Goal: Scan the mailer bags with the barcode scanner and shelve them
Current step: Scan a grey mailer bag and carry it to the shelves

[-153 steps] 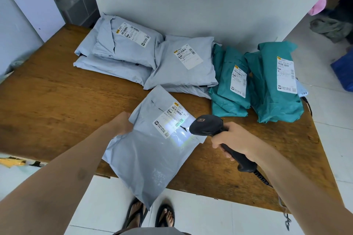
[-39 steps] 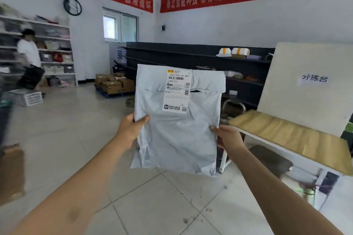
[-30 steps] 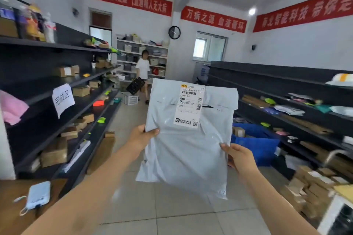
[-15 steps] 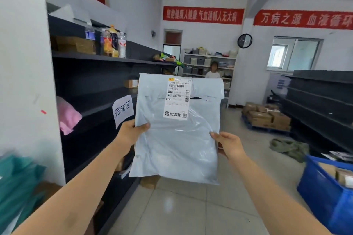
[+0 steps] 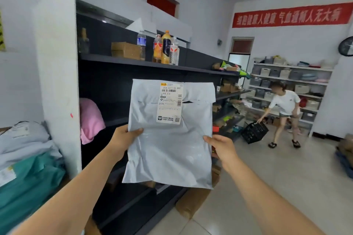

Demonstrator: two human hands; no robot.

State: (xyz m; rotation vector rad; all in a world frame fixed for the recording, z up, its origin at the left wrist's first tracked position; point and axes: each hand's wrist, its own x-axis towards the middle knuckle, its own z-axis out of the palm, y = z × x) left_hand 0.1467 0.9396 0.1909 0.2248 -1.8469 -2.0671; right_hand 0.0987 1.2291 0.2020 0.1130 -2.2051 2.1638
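Observation:
A grey mailer bag [image 5: 172,154] with a white shipping label [image 5: 170,103] hangs upright in front of me, label facing me. My left hand [image 5: 124,137] grips its left edge, thumb on the front. Its right edge is pinched by my right hand [image 5: 219,147]. Behind the bag stands a dark shelving unit [image 5: 118,86]. More grey mailer bags [image 5: 23,139] and teal mailer bags [image 5: 28,181] lie at the lower left. The barcode scanner is out of view.
The top shelf carries several bottles [image 5: 164,47] and a cardboard box [image 5: 126,50]; a pink bundle [image 5: 91,118] lies on a lower shelf. Cardboard boxes [image 5: 191,202] sit on the floor by the shelf base. A person [image 5: 284,112] with a black basket [image 5: 255,132] bends at the far right.
The view has swung left, bringing the dark shelving unit closer and more square to me. The bag stays upright in both hands. The far person has bent toward a basket.

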